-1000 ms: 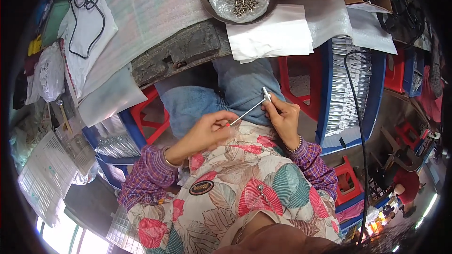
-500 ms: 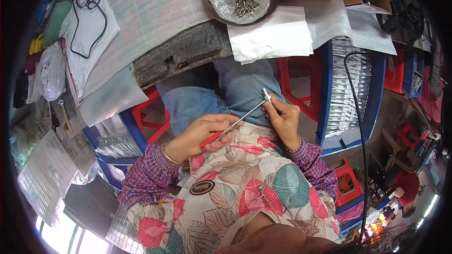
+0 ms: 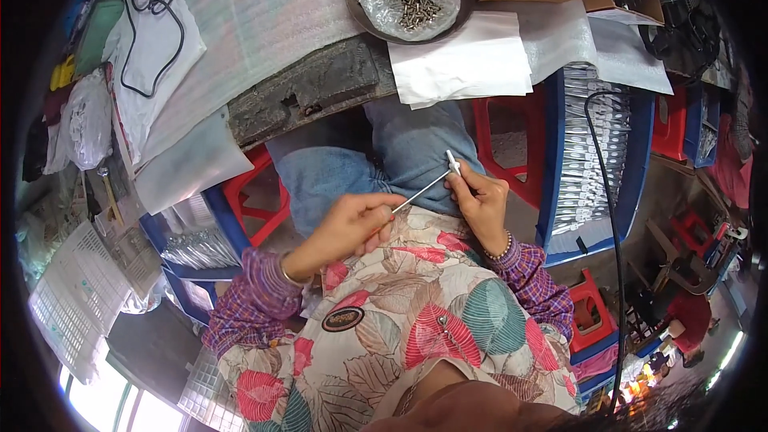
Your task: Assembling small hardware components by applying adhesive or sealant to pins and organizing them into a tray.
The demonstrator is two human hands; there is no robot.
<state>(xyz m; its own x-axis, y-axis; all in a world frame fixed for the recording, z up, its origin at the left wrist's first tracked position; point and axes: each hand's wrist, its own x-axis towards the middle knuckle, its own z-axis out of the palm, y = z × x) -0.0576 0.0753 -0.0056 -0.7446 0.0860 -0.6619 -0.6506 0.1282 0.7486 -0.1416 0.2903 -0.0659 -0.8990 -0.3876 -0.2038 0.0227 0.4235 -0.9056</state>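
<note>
Above my lap, my left hand [image 3: 350,226] is closed around the handle of a screwdriver [image 3: 422,191]. Its thin metal shaft points up and to the right, while the hand now covers nearly all of the red handle. A small, slim, whitish piece [image 3: 453,162] is pinched between the thumb and fingers of my right hand [image 3: 482,202]. The shaft's tip meets this piece near its middle. Exactly what kind of piece it is, I cannot make out.
On the bench ahead, a dark round pan [image 3: 352,0] holds a plastic bag of small metal parts. White sheets [image 3: 460,60] overhang the bench edge. Blue trays of metal pieces [image 3: 592,152] stand right and left. A black cable [image 3: 614,272] hangs at the right, beside red stools [image 3: 590,304].
My left hand has rolled over the screwdriver's handle, hiding the red that showed before. The right hand and its whitish piece stay almost in place.
</note>
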